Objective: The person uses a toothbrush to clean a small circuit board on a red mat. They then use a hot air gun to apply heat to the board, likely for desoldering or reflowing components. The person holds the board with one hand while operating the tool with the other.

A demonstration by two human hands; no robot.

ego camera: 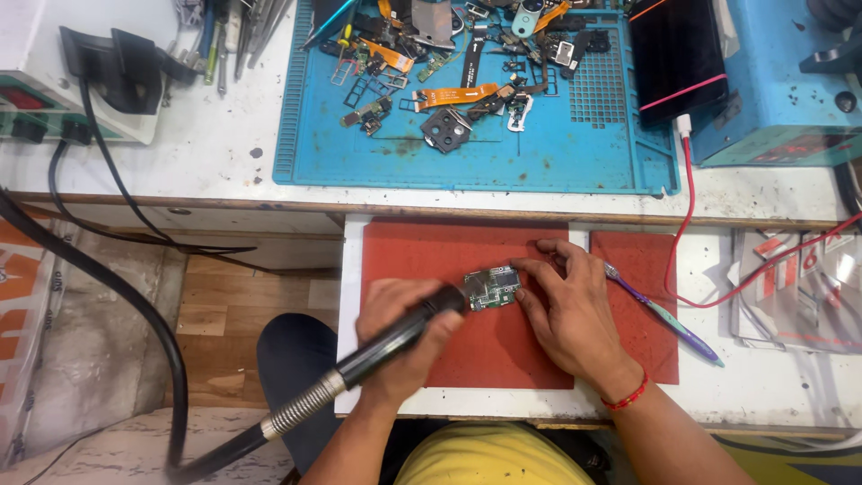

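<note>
While the small circuit board (491, 288) lies on the red mat (467, 247), long axis left to right, I see my right hand (567, 310) pinning its right end; my left hand (401, 334) grips the black hot-air handpiece (395, 337), nozzle at its left edge.

We saw a blue work mat (557, 157) strewn with phone parts and orange flex cables (456, 94), a dark phone (675, 56) lay by a blue machine (781, 81), a red cable (690, 224) trailed down, a purple toothbrush (664, 314) rested aside, tweezers (242, 36) stood on the white surface (206, 153).
</note>
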